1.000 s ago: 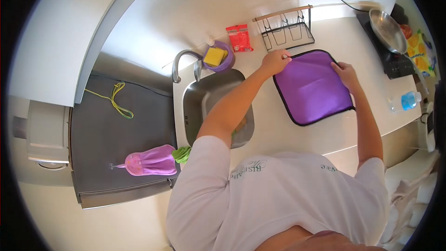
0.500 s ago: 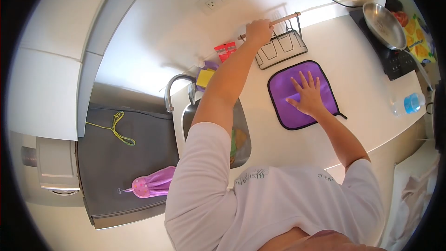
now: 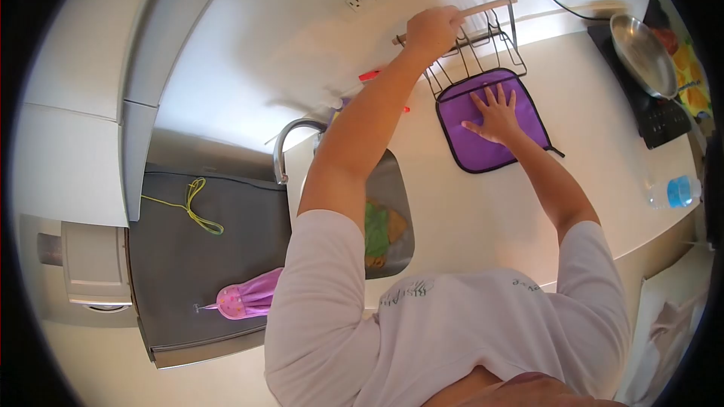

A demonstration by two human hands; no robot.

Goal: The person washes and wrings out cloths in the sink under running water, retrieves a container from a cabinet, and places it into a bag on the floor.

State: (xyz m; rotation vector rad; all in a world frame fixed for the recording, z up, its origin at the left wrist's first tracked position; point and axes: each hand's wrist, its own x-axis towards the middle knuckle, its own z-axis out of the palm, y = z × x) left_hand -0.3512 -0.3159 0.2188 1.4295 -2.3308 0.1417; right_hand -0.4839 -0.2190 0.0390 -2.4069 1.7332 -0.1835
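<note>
Clasps the wooden rail (image 3: 489, 7) of the wire rack (image 3: 513, 30) in the left hand (image 3: 434, 32), with fingers wrapped around it near its left end. Lays the right hand (image 3: 494, 117) palm-down on the purple pad (image 3: 483, 154), with fingers fanned out and free of any grip. Has the pad flat on the tabletop (image 3: 475, 226), just in front of the rack and to the right of the sink (image 3: 392, 173). Appears to have the rack's lower front wire crossing the pad's far edge, though hard to tell whether resting on it or held above.

Hides most of a red packet (image 3: 369, 75) behind the left forearm, and part of the sink too, near the curved faucet (image 3: 280, 151). To the right, has a metal pan (image 3: 645, 56) on a black cooktop (image 3: 664, 126), with a blue-labelled bottle (image 3: 681, 191) nearer the tabletop's edge.
</note>
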